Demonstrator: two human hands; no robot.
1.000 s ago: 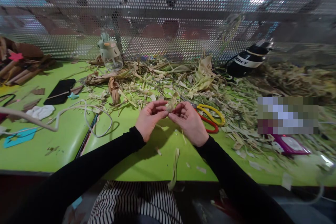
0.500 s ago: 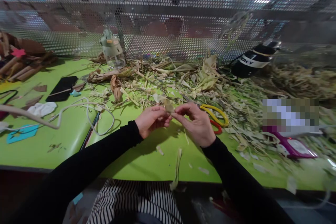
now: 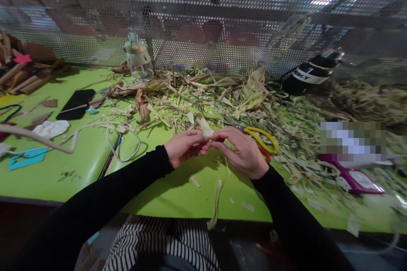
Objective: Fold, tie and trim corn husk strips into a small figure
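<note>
Between my two hands is a small pale piece of corn husk (image 3: 205, 128), pinched at its lower end. My left hand (image 3: 188, 147) grips it with thumb and fingertips from the left. From the other side, the thumb and forefinger of my right hand (image 3: 239, 149) close on the same end, close to the left fingertips. Scissors with yellow and red handles (image 3: 263, 139) lie just beyond my right hand, partly covered by it. A curled husk strip (image 3: 216, 204) hangs near the table's front edge, below my hands.
Dried husks and scraps (image 3: 197, 93) spread across the back and right of the green table (image 3: 152, 192). Further left are a black phone (image 3: 75, 104), a white cable (image 3: 92, 125) and crumpled tissue (image 3: 51, 128). A clear bottle (image 3: 138, 60), a black bottle (image 3: 308, 75) and a magenta tool (image 3: 359, 179) stand or lie around.
The husk piece has turned in my fingers and now shows a paler face. My right hand has shifted slightly right, and more of the scissors shows.
</note>
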